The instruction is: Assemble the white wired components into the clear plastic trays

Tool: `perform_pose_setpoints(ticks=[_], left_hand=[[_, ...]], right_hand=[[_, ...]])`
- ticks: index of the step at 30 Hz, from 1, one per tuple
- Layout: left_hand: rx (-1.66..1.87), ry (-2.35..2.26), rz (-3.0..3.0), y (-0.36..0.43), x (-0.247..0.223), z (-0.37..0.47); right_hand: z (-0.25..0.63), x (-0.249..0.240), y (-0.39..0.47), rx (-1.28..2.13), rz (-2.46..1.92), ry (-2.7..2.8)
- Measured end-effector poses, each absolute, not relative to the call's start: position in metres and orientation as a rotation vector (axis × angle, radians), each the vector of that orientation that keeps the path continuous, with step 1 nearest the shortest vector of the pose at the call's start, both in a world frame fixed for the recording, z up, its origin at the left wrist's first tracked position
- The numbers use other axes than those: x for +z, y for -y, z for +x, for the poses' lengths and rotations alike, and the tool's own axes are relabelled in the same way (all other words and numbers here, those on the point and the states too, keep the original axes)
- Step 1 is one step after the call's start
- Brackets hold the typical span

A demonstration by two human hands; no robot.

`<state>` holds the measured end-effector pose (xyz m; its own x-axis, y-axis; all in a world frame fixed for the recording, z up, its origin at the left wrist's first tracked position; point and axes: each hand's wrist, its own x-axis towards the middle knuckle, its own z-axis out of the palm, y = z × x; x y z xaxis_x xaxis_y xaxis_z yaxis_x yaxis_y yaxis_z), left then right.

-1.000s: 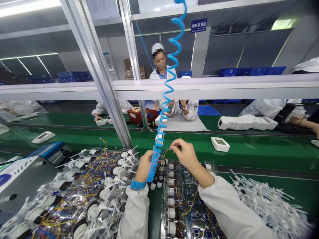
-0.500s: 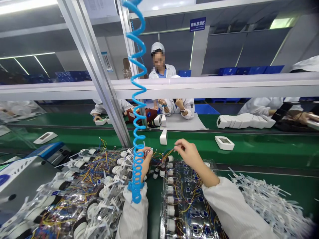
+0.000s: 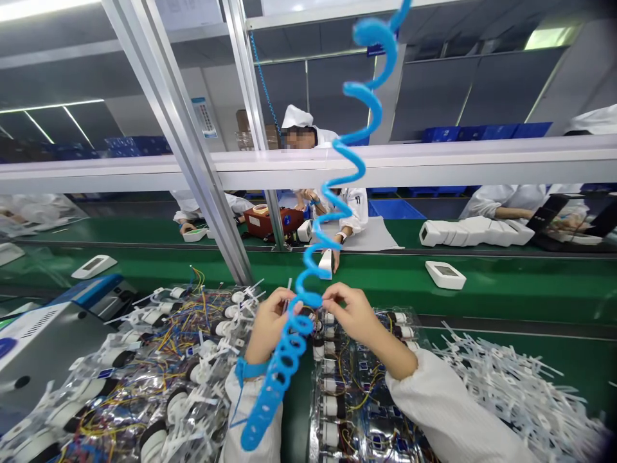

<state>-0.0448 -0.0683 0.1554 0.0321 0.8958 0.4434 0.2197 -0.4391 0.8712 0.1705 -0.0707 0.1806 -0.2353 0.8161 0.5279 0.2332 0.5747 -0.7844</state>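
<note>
My left hand [image 3: 270, 323] is closed in a pinch, with a white cable tie [image 3: 290, 283] sticking up from its fingers. Just to the right, my right hand [image 3: 354, 315] has its thumb and forefinger pressed together, their tips beside the blue coiled cord [image 3: 315, 243]. That cord hides whatever lies between the two hands. A blue band [image 3: 251, 369] circles my left wrist. Below my hands, white-and-black cylindrical parts [image 3: 330, 406] with thin coloured wires line the left edge of a clear plastic tray [image 3: 312, 444].
At left lies a heap of wired parts with cable ties [image 3: 193, 373], beside a grey-and-blue machine [image 3: 43, 347]. Loose cable ties [image 3: 520, 392] are piled at right. A green belt [image 3: 385, 276] carries white devices [image 3: 445, 275]. Across it, a co-worker's hand [image 3: 336, 260] touches another device. A metal post [image 3: 178, 141] rises at left.
My hands have drawn together, the left one moving clear of the coil's lower part. The coil's top has swung right. A co-worker's hand has reached the upright white device. Belt devices have shifted right.
</note>
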Motion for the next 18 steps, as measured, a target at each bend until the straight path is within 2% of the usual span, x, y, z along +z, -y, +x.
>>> perform_pose_setpoints(ticks=[4, 8, 13, 18], left_hand=[[1.297, -1.052, 1.805, 0.069, 0.16, -0.042], [1.458, -1.151, 1.578, 0.066, 0.156, -0.045], [1.656, -1.282, 1.439, 0.069, 0.156, -0.051], [1.319, -1.039, 1.907, 0.075, 0.166, -0.047]], right_hand=[[0.15, 0.193, 0.08, 0.844, -0.758, 1.909], [0.144, 0.187, 0.072, 0.983, -0.708, 1.963], [0.14, 0.175, 0.051, 1.077, -0.754, 1.749], [0.125, 0.188, 0.046, 1.154, -0.7, 1.722]])
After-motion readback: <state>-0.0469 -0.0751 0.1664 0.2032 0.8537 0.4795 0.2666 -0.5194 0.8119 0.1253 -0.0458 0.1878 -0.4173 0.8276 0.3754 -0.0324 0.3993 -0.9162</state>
